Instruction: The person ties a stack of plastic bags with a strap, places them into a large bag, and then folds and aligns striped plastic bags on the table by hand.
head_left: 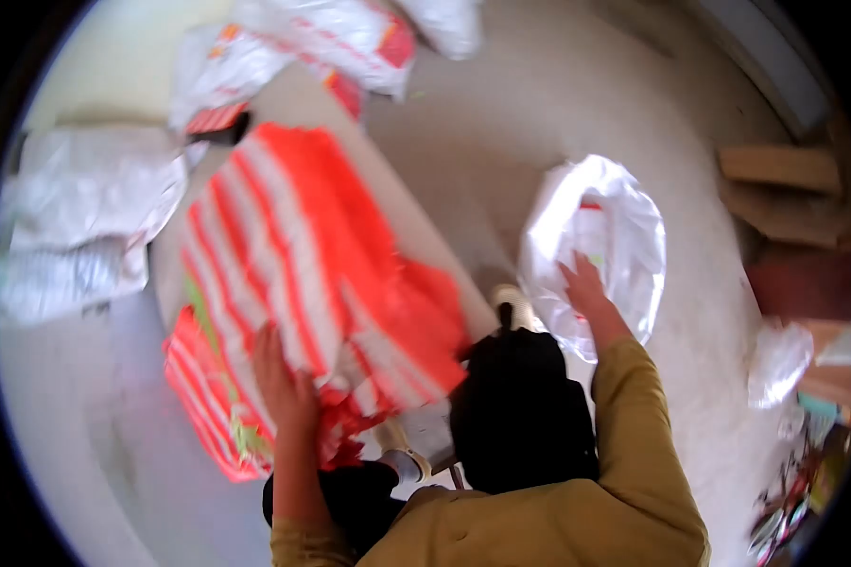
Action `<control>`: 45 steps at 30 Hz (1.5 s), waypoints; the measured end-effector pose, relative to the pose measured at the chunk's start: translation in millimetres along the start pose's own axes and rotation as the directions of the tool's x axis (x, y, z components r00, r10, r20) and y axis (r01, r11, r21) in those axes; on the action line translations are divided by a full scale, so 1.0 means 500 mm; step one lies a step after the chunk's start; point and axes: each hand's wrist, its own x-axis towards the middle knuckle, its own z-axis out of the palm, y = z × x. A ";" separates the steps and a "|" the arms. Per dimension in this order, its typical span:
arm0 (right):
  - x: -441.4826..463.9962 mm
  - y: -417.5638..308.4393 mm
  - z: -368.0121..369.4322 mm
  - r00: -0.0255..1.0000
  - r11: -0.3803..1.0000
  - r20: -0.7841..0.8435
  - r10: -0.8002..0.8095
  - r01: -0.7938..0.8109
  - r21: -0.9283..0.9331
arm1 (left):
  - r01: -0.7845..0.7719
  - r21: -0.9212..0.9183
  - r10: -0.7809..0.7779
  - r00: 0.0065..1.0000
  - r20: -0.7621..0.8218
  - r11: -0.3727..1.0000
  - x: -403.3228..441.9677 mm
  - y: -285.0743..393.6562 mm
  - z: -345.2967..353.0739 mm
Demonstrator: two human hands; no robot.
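A stack of red-and-white striped sheets, which look like thin plastic bags [284, 255], lies on a long narrow board or bench in front of me. My left hand [288, 387] rests on its near left part, fingers stretched out. Crumpled red edges hang toward my lap, and bits of green show along the left side. On my right, a white plastic sack [641, 255] stands on the floor with its mouth open upward. My right hand [586, 286] is at its opening with fingers apart, and I see nothing held. Something red shows inside the sack.
The pale bench [416, 222] runs diagonally under the stack. White sacks with red print [340, 42] lie at the far end, and another white sack [95, 189] sits at left. Cardboard pieces [780, 168], a clear plastic bag [780, 364] and mixed clutter line the right side.
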 end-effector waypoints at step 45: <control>0.137 -0.939 -0.578 0.663 0.656 -0.175 -0.728 0.748 0.102 | -0.068 -0.251 0.097 0.990 0.106 0.965 -0.059 -0.043 -0.149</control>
